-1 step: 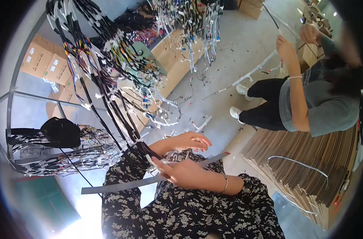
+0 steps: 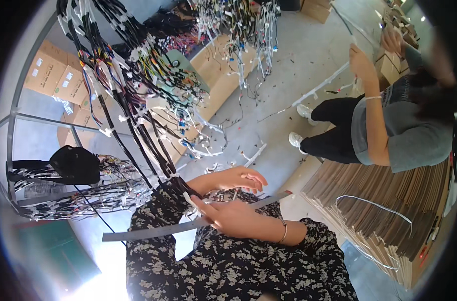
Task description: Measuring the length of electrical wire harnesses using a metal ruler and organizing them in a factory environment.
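A bundle of black cables, a wire harness [image 2: 158,163], slants down from the upper left to my body. My right hand [image 2: 233,218] has its fingers closed at the lower end of this harness, beside some white pieces; the thumb is hidden. A long flat grey strip [image 2: 153,234] with a reddish far end runs behind that hand, across my lap; I cannot tell whether the hand also grips it. Just beyond, my left hand [image 2: 241,179] has loosely bent fingers, apart, with nothing visible in them. Pale wires show partly between the two hands.
At the right another person [image 2: 404,130] handles a long white-wrapped harness [image 2: 321,86]. Flattened cardboard [image 2: 374,200] is stacked below. More harnesses hang from the grey frame [image 2: 10,135], with a black bag or cap [image 2: 75,165] and cartons [image 2: 45,70] at left. Scraps litter the floor [image 2: 283,65].
The other person's far hand has loosened its fingers and shifted slightly. My own hands and the strip hold nearly the same place.
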`<control>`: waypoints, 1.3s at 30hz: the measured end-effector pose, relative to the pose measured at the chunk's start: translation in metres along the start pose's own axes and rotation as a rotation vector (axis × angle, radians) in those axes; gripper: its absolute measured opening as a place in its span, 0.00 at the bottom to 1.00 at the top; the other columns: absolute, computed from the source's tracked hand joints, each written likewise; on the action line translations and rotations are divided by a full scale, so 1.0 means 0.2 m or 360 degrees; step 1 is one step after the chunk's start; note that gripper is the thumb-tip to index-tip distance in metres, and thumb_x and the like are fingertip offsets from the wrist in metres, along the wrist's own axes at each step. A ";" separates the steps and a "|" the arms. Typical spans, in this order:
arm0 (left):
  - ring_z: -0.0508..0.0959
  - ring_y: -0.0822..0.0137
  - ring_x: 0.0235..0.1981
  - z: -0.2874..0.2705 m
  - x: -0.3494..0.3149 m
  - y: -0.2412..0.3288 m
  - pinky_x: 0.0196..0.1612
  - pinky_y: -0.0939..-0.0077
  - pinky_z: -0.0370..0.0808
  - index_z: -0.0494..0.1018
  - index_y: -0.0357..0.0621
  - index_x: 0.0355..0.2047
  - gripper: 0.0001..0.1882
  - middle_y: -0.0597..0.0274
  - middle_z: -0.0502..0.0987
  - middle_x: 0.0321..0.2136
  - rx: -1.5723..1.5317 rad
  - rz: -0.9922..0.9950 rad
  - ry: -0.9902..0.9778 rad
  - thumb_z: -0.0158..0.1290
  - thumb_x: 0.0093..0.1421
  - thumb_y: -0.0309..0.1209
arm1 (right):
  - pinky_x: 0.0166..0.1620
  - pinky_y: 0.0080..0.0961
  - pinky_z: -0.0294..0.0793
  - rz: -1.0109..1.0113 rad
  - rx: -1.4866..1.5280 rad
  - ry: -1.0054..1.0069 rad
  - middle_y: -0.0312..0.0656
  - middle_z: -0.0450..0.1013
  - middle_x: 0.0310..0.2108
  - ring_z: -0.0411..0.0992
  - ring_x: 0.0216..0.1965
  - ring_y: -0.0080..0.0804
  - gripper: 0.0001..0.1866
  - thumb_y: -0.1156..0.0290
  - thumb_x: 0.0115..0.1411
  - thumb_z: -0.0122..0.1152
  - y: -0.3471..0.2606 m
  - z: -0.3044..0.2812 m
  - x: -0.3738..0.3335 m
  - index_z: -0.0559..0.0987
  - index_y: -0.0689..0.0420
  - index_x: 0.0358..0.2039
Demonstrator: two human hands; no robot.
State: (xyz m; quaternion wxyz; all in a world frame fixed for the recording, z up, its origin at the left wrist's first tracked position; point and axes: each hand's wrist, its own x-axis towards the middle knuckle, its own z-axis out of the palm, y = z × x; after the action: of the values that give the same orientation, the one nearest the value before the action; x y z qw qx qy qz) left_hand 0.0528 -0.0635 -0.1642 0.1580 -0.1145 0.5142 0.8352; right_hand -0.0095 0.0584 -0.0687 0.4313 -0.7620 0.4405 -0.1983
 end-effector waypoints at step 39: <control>0.76 0.62 0.47 0.11 -0.52 0.07 0.50 0.67 0.73 0.67 0.40 0.55 0.22 0.55 0.74 0.44 0.0596 0.0072 0.0293 0.52 0.64 0.37 | 0.23 0.18 0.60 0.0583 0.1092 0.0730 0.29 0.71 0.24 0.64 0.23 0.15 0.19 0.55 0.52 0.72 1.36 -0.48 0.82 0.80 0.57 0.35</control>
State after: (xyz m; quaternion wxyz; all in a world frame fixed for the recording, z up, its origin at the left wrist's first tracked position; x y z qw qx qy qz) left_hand 0.1425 -0.0650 -0.1068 0.1101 -0.1474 0.6752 0.7143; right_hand -0.1245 -0.1912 -0.2544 0.5782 -0.4209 0.5610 -0.4169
